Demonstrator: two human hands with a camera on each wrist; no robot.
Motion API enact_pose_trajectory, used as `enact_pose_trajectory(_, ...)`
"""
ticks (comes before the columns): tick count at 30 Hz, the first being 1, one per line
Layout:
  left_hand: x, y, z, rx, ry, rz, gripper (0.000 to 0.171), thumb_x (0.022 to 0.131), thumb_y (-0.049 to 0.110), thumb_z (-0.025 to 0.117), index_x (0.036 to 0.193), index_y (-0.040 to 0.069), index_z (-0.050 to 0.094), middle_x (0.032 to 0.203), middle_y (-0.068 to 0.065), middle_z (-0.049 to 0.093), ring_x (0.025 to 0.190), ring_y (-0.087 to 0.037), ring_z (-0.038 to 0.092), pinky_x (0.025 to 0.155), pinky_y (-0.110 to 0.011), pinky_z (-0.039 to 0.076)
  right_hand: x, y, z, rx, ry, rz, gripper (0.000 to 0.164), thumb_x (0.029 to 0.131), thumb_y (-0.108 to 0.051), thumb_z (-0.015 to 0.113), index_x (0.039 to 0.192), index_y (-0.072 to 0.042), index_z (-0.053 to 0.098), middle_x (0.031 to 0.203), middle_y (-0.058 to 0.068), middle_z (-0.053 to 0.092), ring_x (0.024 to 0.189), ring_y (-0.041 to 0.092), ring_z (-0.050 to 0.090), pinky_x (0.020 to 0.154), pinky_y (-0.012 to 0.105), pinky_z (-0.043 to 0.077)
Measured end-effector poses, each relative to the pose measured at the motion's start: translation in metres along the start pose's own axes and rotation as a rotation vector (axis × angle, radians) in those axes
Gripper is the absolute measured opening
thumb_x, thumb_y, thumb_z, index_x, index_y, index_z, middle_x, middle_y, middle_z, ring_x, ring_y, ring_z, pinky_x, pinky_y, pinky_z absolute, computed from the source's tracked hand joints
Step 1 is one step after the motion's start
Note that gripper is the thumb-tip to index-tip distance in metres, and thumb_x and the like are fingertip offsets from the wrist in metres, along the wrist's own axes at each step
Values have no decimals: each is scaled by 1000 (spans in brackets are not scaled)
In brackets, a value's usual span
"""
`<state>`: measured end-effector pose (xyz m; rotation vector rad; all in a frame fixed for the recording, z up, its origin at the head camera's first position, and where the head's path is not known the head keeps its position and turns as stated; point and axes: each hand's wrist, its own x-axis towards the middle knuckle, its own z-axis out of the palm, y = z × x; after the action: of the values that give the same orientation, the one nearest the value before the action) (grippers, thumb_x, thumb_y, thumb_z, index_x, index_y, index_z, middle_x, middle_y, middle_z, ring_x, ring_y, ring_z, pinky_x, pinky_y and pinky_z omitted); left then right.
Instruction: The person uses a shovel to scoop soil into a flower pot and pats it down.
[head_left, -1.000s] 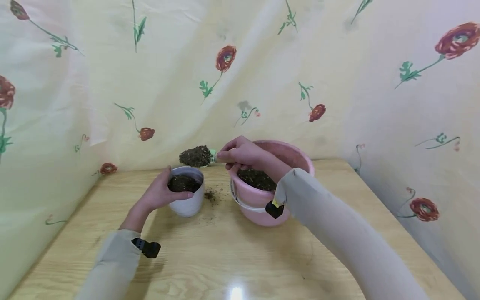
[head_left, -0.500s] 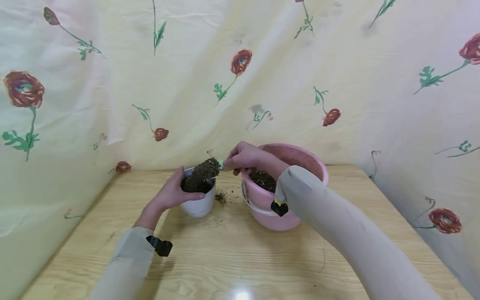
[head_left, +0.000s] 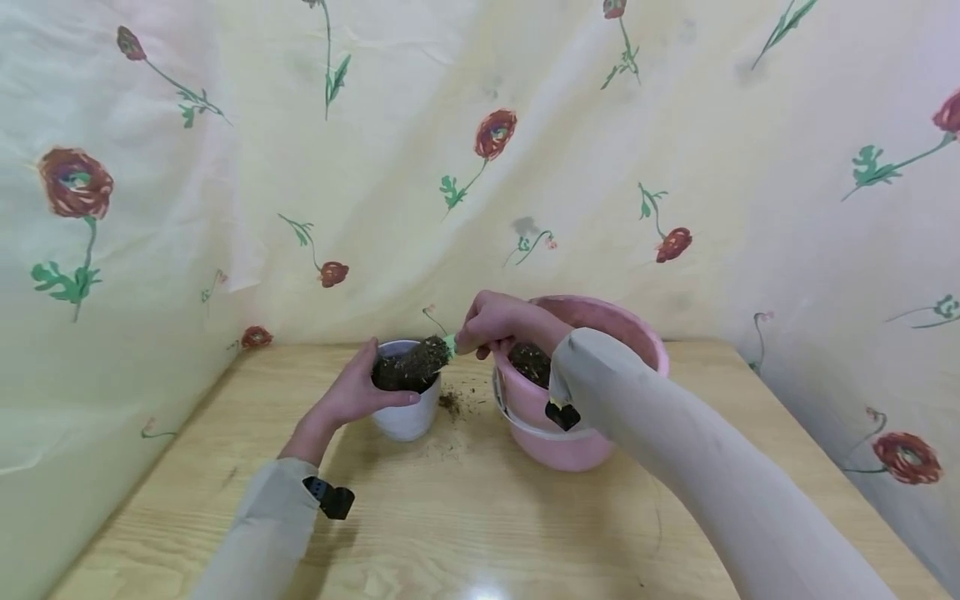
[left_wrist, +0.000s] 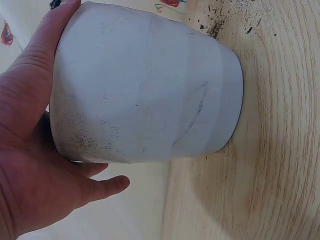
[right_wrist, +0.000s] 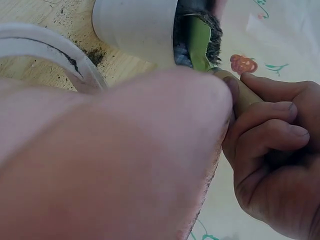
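A white flowerpot [head_left: 405,423], partly filled with dark soil, stands on the table. My left hand [head_left: 351,396] holds it at the rim, thumb along the near side; in the left wrist view the hand [left_wrist: 40,115] spans the pot's upper end. My right hand [head_left: 491,323] grips the pale wooden handle [right_wrist: 247,97] of a small trowel. Its green blade [right_wrist: 200,42], heaped with soil [head_left: 429,357], tilts down into the pot's mouth. The blade's tip is hidden by soil.
A pink bucket [head_left: 558,454] with a white handle [head_left: 536,427] and dark soil [head_left: 531,367] inside stands right of the pot, under my right forearm. Spilled soil [head_left: 450,403] lies between them on the wooden table [head_left: 465,517]. A flowered cloth [head_left: 390,167] hangs behind.
My right hand has brought the loaded trowel over the pot and tipped it downward, so soil now lies at the pot's mouth. The left hand keeps its hold. The head view has shifted slightly.
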<state>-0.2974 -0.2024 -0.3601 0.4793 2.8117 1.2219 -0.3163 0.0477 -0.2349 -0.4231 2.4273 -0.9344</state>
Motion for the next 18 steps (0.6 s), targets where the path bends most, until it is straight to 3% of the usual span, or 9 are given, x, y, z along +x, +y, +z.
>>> enact_pose_trajectory(6, -1, 0, 1, -7, -11, -21, 132, 68, 53, 83, 153, -1, -3, 159, -22, 5, 145, -38, 11, 113, -53, 21, 2, -1, 2, -16, 5, 34, 35, 93, -16, 61, 59, -6, 59, 58, 8, 61, 35, 8, 32, 38, 23, 30)
enact_pose_trajectory(13, -1, 0, 0, -7, -12, -32, 131, 69, 53, 83, 153, 1, -3, 159, -21, 4, 145, -38, 11, 113, -53, 22, 2, -1, 3, -40, 3, 20, 42, 89, -12, 64, 51, -11, 47, 54, 6, 55, 37, 7, 32, 38, 22, 29)
enact_pose_trajectory(18, -1, 0, -1, -7, -12, -27, 130, 70, 51, 83, 153, 0, -3, 159, -23, 4, 144, -39, 12, 113, -54, 22, -1, -9, 4, -143, 4, 24, 43, 88, -9, 61, 49, -14, 43, 53, 6, 55, 37, 8, 30, 40, 24, 29)
